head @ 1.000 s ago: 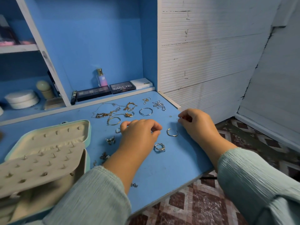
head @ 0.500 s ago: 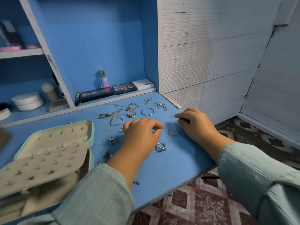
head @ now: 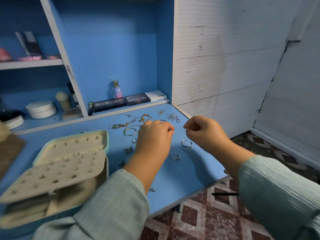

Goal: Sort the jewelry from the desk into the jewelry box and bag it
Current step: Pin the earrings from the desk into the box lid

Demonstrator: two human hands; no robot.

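An open cream jewelry box (head: pixel 103 135) with a pegged insert lies at the desk's left. Loose jewelry is scattered across the blue desk (head: pixel 190 170): gold chains (head: pixel 121 125), a bangle (head: pixel 129 131), a silver chain (head: pixel 173 117), a silver ring (head: pixel 186 143), a second ring (head: pixel 175 156) and a butterfly piece (head: pixel 128 149). My right hand (head: pixel 206 134) is raised above the desk and pinches a tiny silver piece (head: pixel 185 130) at its fingertips. My left hand (head: pixel 154 137) hovers beside it with thumb and fingers curled together; nothing shows between them.
Makeup palettes (head: pixel 136 99), a small perfume bottle (head: pixel 117 90) and round white containers (head: pixel 41 109) stand on the back ledge and shelves. A brown bag (head: pixel 8 149) edge shows at far left. The desk's front edge (head: pixel 199 191) drops to a tiled floor. A small charm (head: pixel 152 190) lies near that edge.
Both hands lifted off the desk and came closer together; my right hand raised the tiny silver piece it picked up near the desk's right side.
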